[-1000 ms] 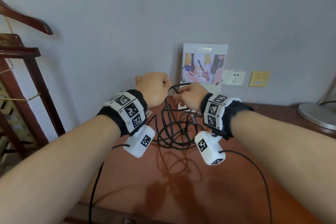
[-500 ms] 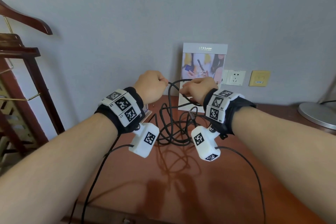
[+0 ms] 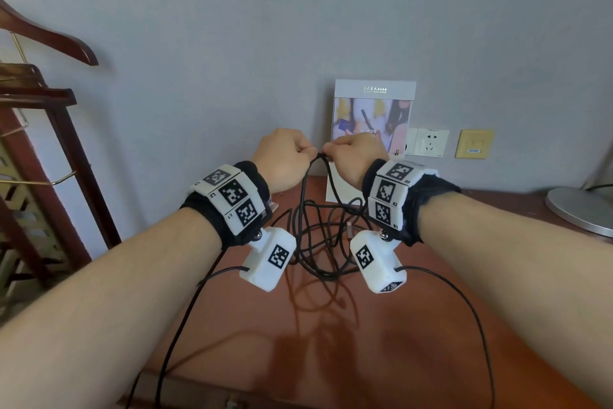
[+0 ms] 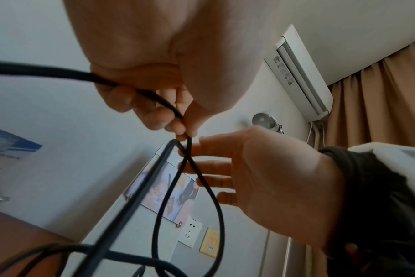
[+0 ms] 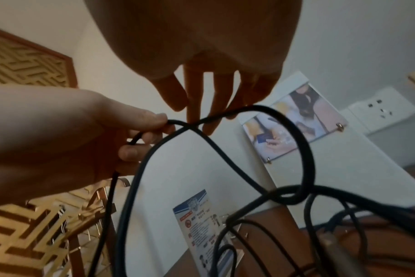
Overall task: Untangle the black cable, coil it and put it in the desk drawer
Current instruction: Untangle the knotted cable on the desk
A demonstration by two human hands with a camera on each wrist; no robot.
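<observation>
The black cable [image 3: 302, 206] hangs in tangled loops from my raised hands down to the brown desk [image 3: 331, 349]. My left hand [image 3: 298, 153] pinches a strand between thumb and curled fingers, which shows plainly in the left wrist view [image 4: 168, 120] and in the right wrist view [image 5: 152, 129]. My right hand [image 3: 338, 148] is right against it. Its fingers [image 5: 201, 105] are straight, and their tips touch the spot where two strands cross [image 4: 185, 155]. A loop of the cable [image 5: 306, 150] hangs below that crossing.
A photo card [image 3: 373, 130] leans on the wall behind the hands, with a wall socket [image 3: 428, 143] and a yellow plate [image 3: 474, 143] to its right. A round lamp base [image 3: 583, 209] sits far right. A wooden clothes rack [image 3: 49, 143] stands left of the desk.
Both hands have risen and come together; the gap between them has closed. The held strand went up with them, and more of the cable now hangs off the desk.
</observation>
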